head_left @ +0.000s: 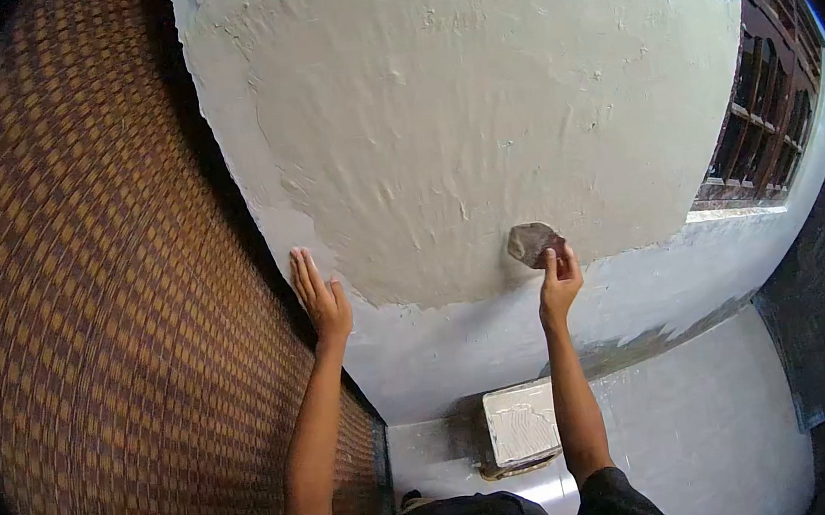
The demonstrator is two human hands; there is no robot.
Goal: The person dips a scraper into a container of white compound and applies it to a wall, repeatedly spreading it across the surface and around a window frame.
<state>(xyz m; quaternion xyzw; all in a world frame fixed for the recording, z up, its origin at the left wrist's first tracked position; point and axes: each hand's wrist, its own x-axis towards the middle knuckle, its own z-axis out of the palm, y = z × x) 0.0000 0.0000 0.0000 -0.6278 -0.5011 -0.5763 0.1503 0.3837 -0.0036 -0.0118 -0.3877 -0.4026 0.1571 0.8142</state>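
A broad coat of beige plaster [420, 136] with ridges and small lumps covers much of the pale wall [423, 357]. My left hand [323, 295] lies flat near the wall's left edge, fingers stretched upward, holding nothing. Pinched in the fingers of my right hand [558, 277] is a dark, thin scraper [530, 243], close against the lower part of the plaster. Whether its edge touches the wall is hard to tell.
A woven brown panel [117, 319] runs along the left. Below, a container [521, 425] of whitish paste stands on the shiny floor [691, 419], partly behind my right forearm. A barred window [764, 110] is at the right.
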